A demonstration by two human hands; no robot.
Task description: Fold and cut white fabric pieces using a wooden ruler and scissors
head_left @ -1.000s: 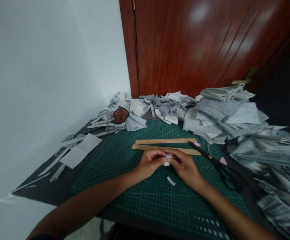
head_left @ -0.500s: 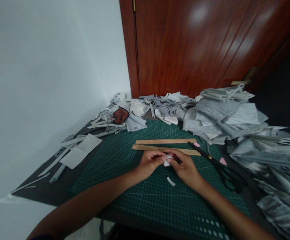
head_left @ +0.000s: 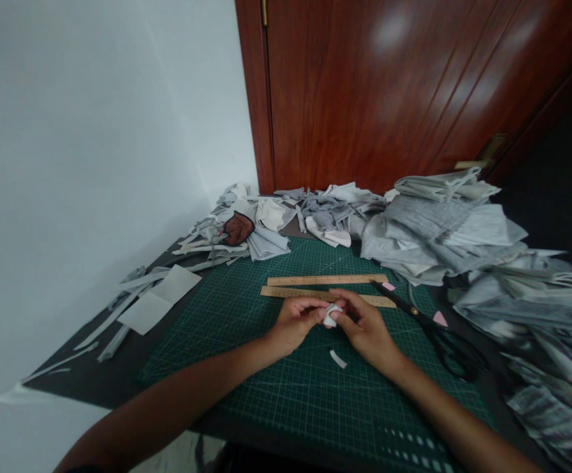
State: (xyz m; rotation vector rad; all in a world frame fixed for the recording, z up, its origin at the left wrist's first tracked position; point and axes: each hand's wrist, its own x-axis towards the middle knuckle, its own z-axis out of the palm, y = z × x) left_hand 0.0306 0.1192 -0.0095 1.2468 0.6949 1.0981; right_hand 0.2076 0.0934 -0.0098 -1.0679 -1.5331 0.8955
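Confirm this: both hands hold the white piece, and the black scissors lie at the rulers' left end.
No: the head view shows the black scissors at the right end of the rulers. The left hand and right hand do hold the white piece.

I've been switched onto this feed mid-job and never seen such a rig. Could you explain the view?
There is no machine: you see a person's bare left hand and right hand, through a camera worn on the head, looking forward and down. Between them, the fingers hold a small white piece, too small to identify. Below is a green gridded mat with two wooden rulers and a loose white scrap. Black scissors lie to the right; grey and white cloth-like pieces are heaped beyond.
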